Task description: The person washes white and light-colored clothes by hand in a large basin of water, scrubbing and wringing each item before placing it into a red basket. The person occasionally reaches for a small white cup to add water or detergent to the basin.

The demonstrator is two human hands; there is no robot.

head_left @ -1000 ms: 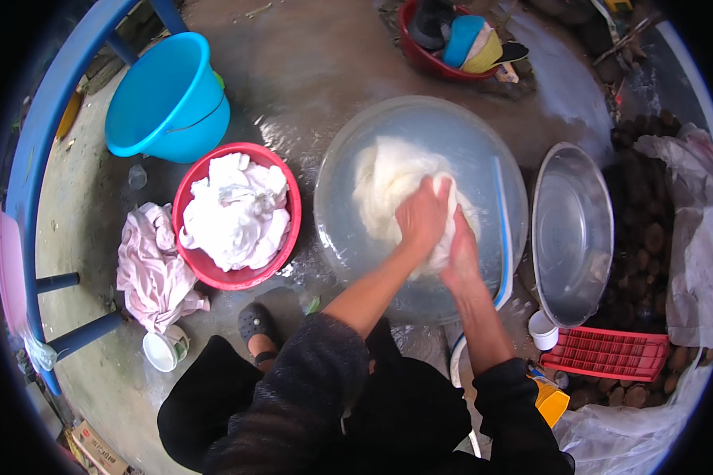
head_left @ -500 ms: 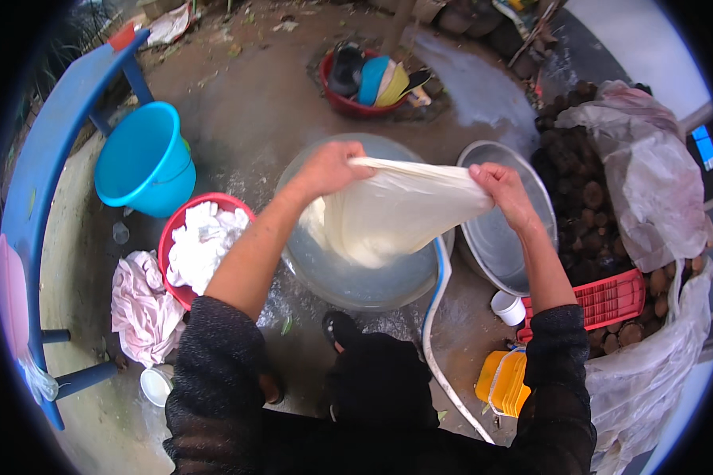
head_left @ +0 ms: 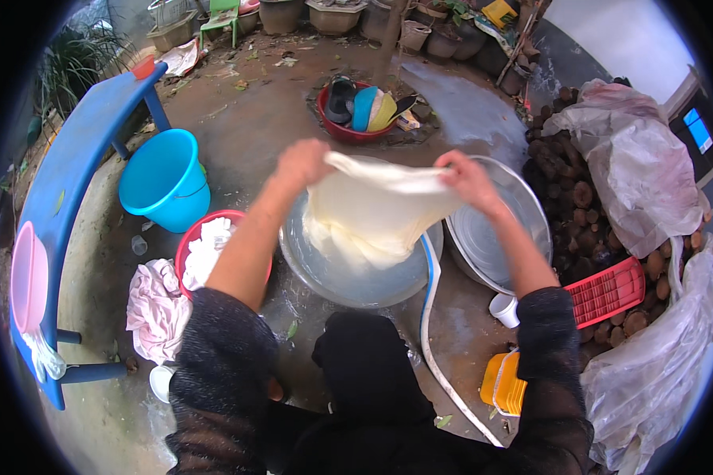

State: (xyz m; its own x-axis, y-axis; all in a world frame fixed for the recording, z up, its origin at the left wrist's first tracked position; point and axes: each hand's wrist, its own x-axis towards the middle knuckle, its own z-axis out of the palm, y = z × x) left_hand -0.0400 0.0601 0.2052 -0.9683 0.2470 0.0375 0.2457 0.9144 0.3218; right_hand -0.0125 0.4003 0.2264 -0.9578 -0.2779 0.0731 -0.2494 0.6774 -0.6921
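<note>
A wet cream-white cloth [head_left: 372,210] hangs stretched between my two hands over a wide, pale metal basin [head_left: 333,286] of water. My left hand [head_left: 303,163] is closed on its upper left corner, slightly blurred. At the upper right corner, my right hand [head_left: 469,185] pinches the cloth between thumb and fingers. The lower folds droop down into the basin, and the cloth hides much of the water. A white hose with a blue stripe [head_left: 427,332] runs over the basin's near right rim.
A second metal basin [head_left: 535,237] stands at right, near a white cup [head_left: 505,310], yellow basket [head_left: 505,384] and stacked logs [head_left: 570,186]. At left are a turquoise bucket [head_left: 162,178], a red basin [head_left: 263,273] of white laundry, pink cloth [head_left: 158,309] and a blue bench [head_left: 75,150].
Both hands have shifted a little left with the cloth, which now hangs looser, its top edge sagging. The view has tilted up, showing more of the flowerpots at the back.
</note>
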